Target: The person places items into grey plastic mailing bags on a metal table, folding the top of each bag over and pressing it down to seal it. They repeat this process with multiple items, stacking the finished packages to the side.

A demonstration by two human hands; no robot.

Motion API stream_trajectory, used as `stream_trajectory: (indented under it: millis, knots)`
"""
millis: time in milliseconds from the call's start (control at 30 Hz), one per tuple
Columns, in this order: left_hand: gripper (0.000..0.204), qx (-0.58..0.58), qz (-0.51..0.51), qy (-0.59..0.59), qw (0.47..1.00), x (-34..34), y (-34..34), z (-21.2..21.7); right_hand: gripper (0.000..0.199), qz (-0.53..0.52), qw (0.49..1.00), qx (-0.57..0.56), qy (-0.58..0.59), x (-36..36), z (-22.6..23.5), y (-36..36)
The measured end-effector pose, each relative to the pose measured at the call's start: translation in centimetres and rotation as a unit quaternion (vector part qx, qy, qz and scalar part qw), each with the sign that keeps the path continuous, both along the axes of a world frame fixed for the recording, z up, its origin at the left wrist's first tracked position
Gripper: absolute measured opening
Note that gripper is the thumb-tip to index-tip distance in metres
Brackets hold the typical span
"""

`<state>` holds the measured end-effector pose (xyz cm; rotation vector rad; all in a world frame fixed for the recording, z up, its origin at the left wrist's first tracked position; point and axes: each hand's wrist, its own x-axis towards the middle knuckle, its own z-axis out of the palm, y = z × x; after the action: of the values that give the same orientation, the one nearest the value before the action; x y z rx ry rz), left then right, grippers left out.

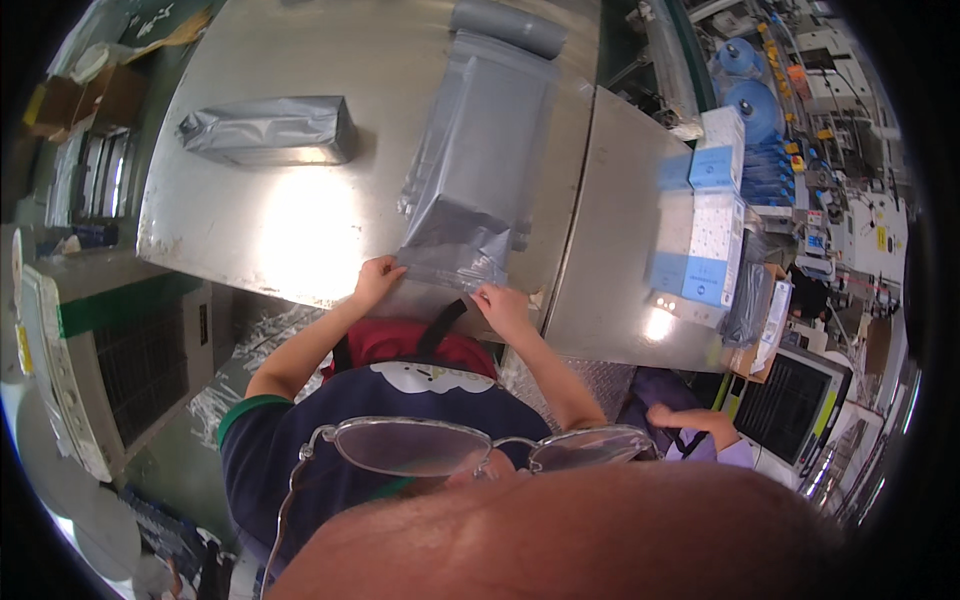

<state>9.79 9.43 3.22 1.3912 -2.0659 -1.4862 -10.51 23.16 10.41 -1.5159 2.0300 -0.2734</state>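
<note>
A long grey foil bag (490,150) lies on the steel table (300,230), bulging with a box-shaped load inside. Its flattened near end (455,255) points toward me. My left hand (378,278) pinches the left corner of that end. My right hand (503,305) grips the right corner at the table's front edge. Both hands hold the bag's mouth flat against the table. Whatever is inside the bag is hidden by the foil.
A sealed silver foil pack (270,130) rests at the far left of the table. A grey roll (505,25) lies beyond the bag. White and blue boxes (715,220) are stacked on the right table. Another person's hand (690,420) is at lower right, near a monitor (785,390).
</note>
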Motion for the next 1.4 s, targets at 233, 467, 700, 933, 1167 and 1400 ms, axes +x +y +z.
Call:
stream_trajectory:
  millis: [233,467,700,933,1167,1400]
  knots:
    - [0.013,0.171,-0.018,0.195,0.966,0.8,0.0,-1.1,0.013,-0.113,0.93,-0.227,-0.267,7.6,-4.4,-7.9]
    - [0.009,0.143,-0.092,0.061,0.984,2.2,-0.4,-1.5,0.01,-0.199,0.957,-0.175,-0.121,1.8,-5.6,4.9]
    - [0.037,-0.577,-0.439,-0.018,0.689,-1.4,-6.1,4.1,0.034,0.159,0.982,-0.01,0.1,-5.2,-6.0,13.5]
    - [0.014,-0.309,-0.244,0.19,0.899,-4.4,-8.2,0.4,0.019,0.206,0.951,-0.189,0.132,-9.2,-5.2,0.0]
    - [0.031,0.084,0.072,0.158,0.981,-9.7,-9.9,-1.3,0.011,-0.398,0.854,-0.297,-0.157,-9.7,-5.5,-4.7]
    - [0.034,-0.133,-0.044,-0.215,0.967,-13.4,-10.0,-1.7,0.023,-0.216,0.967,-0.038,0.127,-9.4,-7.8,-9.7]
